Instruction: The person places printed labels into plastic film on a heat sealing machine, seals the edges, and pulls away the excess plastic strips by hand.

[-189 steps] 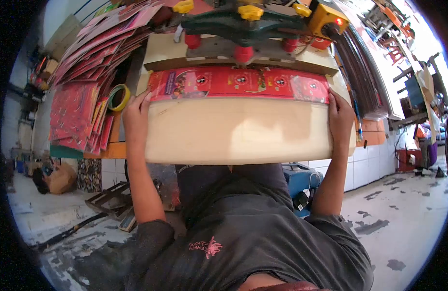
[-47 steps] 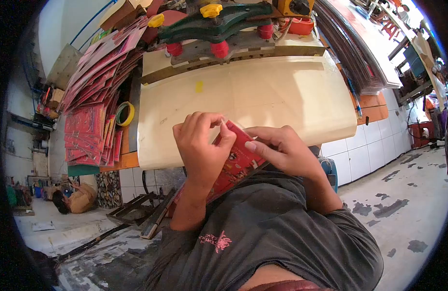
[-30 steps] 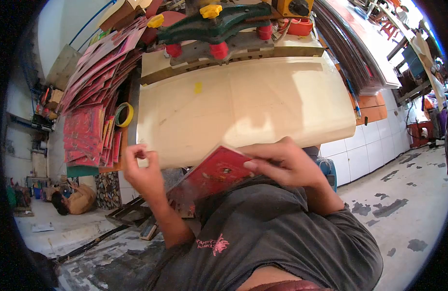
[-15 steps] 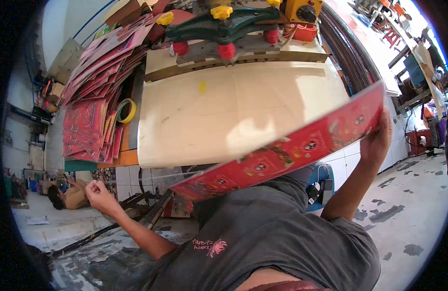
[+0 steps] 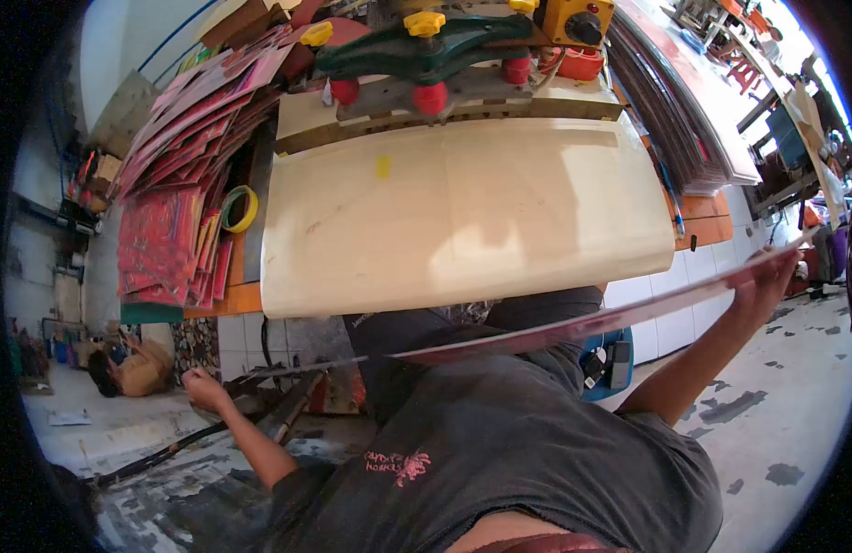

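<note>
1. Workshop w/ patchy grey floor (image 5: 730,479); another person (image 5: 136,369) sits low at far L of view. Press (image 5: 426,51) stands at back of bench; its pale bed (image 5: 500,194) has a scrap of yellow tape (image 5: 384,167) on it.
2. L of bed: pile of red cards (image 5: 159,249) + tape roll (image 5: 251,212). R of it: tall stack (image 5: 670,106).
3. Sheet (image 5: 573,326): in the air over the lap, below bed's near edge, slanting up toward R.
4. R hand (image 5: 765,281) is closed on sheet's outer end, fingers tight. Arm's well out to the R.
5. L hand (image 5: 205,391) is far out the other side, fingers curled in. Thin pale strip (image 5: 306,368) runs from sheet's low end twd it; can't tell if fingertips hold it.
6. Change: half a sec ago sheet's red print faced the cam; now it's nearly edge-on, print mostly unreadable. R hand's further out, L hand abt same spot.
7. Approx 6 s back sheet lay on bed, a hand at each end. Means the work's now off the bed, in mid-air; prob the thin strip's the bit being handled, tho too fine to be sure.
</note>
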{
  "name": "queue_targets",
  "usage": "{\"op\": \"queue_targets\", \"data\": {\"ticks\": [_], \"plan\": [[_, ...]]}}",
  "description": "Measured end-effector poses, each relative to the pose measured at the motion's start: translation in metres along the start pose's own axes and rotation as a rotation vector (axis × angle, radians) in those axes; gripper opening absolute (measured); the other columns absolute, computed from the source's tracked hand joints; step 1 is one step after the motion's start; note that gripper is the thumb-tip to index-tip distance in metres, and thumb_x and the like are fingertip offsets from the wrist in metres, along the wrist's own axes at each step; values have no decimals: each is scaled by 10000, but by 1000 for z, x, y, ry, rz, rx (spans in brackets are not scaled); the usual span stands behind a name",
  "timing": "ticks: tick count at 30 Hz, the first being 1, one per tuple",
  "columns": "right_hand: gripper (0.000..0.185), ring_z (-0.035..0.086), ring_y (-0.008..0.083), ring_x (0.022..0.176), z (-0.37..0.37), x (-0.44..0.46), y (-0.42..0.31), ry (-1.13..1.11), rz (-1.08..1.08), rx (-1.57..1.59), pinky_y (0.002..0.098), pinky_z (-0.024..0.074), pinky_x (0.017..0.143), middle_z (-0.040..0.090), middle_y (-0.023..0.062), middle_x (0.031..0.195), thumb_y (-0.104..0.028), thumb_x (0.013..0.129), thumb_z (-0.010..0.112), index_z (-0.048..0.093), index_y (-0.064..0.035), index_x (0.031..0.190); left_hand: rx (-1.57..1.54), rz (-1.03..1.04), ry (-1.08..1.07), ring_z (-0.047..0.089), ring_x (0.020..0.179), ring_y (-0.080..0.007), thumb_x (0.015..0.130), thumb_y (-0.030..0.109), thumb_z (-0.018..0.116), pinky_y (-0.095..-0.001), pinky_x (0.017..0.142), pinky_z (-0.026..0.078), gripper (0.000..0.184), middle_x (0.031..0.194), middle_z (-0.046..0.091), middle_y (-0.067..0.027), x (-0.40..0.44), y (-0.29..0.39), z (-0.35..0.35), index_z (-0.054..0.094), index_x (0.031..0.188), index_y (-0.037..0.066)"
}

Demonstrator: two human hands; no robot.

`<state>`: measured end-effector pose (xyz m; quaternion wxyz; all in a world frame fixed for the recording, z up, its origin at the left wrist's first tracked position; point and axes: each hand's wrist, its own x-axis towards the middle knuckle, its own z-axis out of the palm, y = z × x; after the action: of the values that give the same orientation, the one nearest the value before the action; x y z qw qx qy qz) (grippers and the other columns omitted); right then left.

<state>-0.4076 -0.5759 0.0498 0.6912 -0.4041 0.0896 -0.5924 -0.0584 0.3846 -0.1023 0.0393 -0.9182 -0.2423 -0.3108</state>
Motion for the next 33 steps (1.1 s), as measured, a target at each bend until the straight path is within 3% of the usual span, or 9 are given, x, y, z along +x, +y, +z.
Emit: {"op": "queue_targets", "data": {"ticks": [5,7,10,13,15,17,20,26,33], "plan": [[168,510,117,697,-38,23,-43,-195,68,429,244,452,598,554,41,820,-157,971,658,586,-70,1096,3,-148,-108,656,838,-419,963,246,561,-527,710,507,270,926,689,-222,-24,-82,74,667,981,-1],[229,569,146,803,-50,25,-47,-258,115,402,279,512,701,596,65,896,-184,973,658,587,-62,1154,73,-100,-170,662,865,-425,968,252,559,-524,719,518,293,945,693,-242,-44,-97,88,674,1012,-13],[356,603,201,978,-29,9,-42,275,-266,-353,361,541,861,621,113,1076,-253,971,664,568,-61,1255,62,-215,-440,671,911,-427,975,260,579,-506,744,539,335,1018,694,-267,-74,-79,93,677,1098,-36],[486,581,255,1125,-37,13,-40,236,-104,-162,453,516,962,584,132,1246,-336,968,660,527,-61,1345,121,-107,-540,690,891,-407,979,286,606,-499,742,548,372,1014,708,-258,-89,-51,107,675,1142,-42],[526,568,250,1111,-36,11,-26,63,-253,-459,434,511,968,549,133,1301,-285,968,670,469,-106,1420,-113,-163,-164,703,830,-381,972,317,641,-480,721,553,377,952,722,-228,-101,-32,125,692,1115,-28],[568,563,245,1110,-24,3,-13,-67,-522,-848,427,504,984,519,134,1356,-247,970,672,432,-135,1473,-228,-247,-214,701,792,-345,967,329,656,-463,697,550,375,925,725,-201,-100,-2,93,685,1121,-12],[460,580,232,1070,12,13,-18,183,-124,-110,391,531,920,580,129,1252,-281,984,651,526,-122,1397,-416,-286,-221,691,746,-294,970,328,659,-429,660,541,364,910,724,-172,-96,28,50,667,1127,0],[354,600,205,1000,20,12,-14,271,-89,-83,374,514,868,652,71,987,-387,995,612,648,-96,1194,-764,-269,49,656,702,-194,1002,285,622,-330,597,511,303,925,724,-129,-72,83,-38,632,1136,14],[569,501,275,1228,42,-2,-1,292,-155,-265,455,394,1062,532,125,1351,-419,967,646,503,-79,1400,-1045,11,39,603,735,-118,1027,249,590,-280,596,490,274,948,708,-85,-47,173,-83,629,1127,-3]]}}
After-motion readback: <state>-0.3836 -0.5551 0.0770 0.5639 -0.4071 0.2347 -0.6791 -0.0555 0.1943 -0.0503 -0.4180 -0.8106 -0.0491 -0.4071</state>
